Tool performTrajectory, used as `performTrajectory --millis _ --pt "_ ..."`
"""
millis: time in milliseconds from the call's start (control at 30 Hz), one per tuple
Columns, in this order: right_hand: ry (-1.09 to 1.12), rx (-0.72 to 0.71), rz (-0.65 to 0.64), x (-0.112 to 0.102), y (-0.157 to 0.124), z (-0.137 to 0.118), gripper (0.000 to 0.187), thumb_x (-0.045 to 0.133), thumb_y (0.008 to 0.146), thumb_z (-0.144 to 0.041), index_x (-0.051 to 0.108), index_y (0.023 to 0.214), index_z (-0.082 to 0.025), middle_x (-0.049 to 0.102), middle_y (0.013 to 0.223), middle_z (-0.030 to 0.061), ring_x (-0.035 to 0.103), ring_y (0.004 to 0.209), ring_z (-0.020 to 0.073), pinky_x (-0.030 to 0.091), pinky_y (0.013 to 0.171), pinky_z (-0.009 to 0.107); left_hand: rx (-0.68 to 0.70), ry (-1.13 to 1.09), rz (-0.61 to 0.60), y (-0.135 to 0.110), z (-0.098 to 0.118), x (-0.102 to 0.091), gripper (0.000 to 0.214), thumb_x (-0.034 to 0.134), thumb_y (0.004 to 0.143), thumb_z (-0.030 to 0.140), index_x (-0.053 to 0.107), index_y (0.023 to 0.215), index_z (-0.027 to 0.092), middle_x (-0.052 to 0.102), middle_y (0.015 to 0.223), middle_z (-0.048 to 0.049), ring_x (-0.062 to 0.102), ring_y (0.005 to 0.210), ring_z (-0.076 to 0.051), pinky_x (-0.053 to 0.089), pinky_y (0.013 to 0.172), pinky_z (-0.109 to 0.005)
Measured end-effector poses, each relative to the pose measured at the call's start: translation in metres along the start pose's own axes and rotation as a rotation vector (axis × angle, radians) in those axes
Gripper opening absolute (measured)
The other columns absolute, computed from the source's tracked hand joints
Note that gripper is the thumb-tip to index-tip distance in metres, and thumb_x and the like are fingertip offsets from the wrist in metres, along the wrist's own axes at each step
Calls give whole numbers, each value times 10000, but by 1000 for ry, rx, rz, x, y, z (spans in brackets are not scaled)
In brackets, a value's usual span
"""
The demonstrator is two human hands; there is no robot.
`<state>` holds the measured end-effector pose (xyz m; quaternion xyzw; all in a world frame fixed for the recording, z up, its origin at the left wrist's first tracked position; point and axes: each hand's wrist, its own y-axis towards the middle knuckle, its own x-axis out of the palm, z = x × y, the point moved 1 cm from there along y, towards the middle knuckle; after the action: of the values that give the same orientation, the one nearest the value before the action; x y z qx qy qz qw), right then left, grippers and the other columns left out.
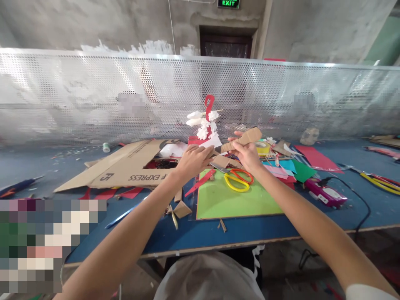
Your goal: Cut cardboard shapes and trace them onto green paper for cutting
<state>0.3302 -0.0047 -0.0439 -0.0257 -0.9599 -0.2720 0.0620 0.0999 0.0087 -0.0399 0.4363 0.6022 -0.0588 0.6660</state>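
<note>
My right hand (246, 155) is closed on a brown cardboard strip (246, 138), raised above the table. My left hand (194, 160) has its fingers curled at the strip's left end, where a dark thin tool (218, 148) seems to meet it; I cannot tell what that tool is. Just below the hands lie scissors (238, 180) with yellow and orange handles on a green cutting mat (233, 200). Behind the hands stands a small red and white paper model (204, 123).
A flattened cardboard box (125, 168) lies to the left. Coloured paper sheets (300, 166) and a pink glue gun (325, 193) with a black cord lie to the right. Cardboard scraps (181, 209) litter the blue table (281, 227). A perforated metal screen (93, 96) stands behind.
</note>
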Motion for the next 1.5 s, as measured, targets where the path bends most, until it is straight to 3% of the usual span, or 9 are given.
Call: performTrajectory --millis 167,267,367,567,800,1000,1133,1300,1500 --pt "-101 -39 -14 -35 12 -8 691 778 785 -429 482 1405 -360 713 1118 27 684 1024 214 614 909 389 47 45 -18 -2 -29 -1 456 503 1036 340 533 1466 194 713 1305 -155 611 1276 -311 344 1160 -449" --pt "-195 -20 -57 -45 15 -6 486 752 828 -430 609 1276 -307 662 993 20 665 887 198 630 900 420 64 72 -45 -3 -37 1 425 489 1029 307 557 1439 219 716 1306 -143 605 1288 -309 341 1166 -458" --pt "-215 -36 -95 -44 16 -6 307 739 849 -452 678 1078 -257 590 940 23 628 856 194 644 883 433 66 81 -69 -3 -40 3 420 488 1027 306 555 1437 245 713 1321 -126 611 1285 -300 330 1179 -458" --pt "-256 -70 -94 -39 14 -8 243 708 883 -460 639 1011 -266 463 831 -1 547 736 177 644 814 454 75 24 -65 -2 -44 1 419 540 998 318 590 1408 249 729 1285 -121 627 1248 -302 337 1170 -453" --pt "-415 -61 -149 -39 10 -16 169 658 900 -414 629 976 -265 520 789 4 543 699 188 601 738 419 72 -38 -109 -2 -47 -1 410 533 986 352 638 1372 263 730 1285 -110 617 1235 -298 348 1137 -445" --pt "-839 -367 -356 -47 12 -17 265 792 848 -415 773 1074 -278 617 1194 85 633 1109 292 469 1093 503 109 -20 -125 -2 -48 -2 441 511 977 301 618 1402 245 735 1275 -112 635 1219 -292 352 1131 -432" --pt "-1072 -470 -489 -45 13 -16 370 791 885 -406 744 1230 -280 630 1209 112 613 1131 317 487 1069 501 147 8 -122 -3 -50 -1 418 512 976 279 628 1376 243 745 1267 -106 651 1202 -285 382 1109 -430" --pt "-1410 -665 -623 -43 13 -13 332 608 1021 -369 693 1225 -121 691 1164 192 594 1133 358 530 966 508 209 36 -82 -4 -53 1 401 513 995 287 624 1377 234 752 1250 -96 670 1170 -267 418 1075 -419" --pt "-1480 -733 -653 -48 16 -6 399 512 1068 -406 654 1315 -127 682 1187 186 614 1132 330 533 948 451 258 53 -53 -4 -59 1 425 508 1028 318 597 1430 213 750 1256 -99 656 1202 -272 406 1093 -427"
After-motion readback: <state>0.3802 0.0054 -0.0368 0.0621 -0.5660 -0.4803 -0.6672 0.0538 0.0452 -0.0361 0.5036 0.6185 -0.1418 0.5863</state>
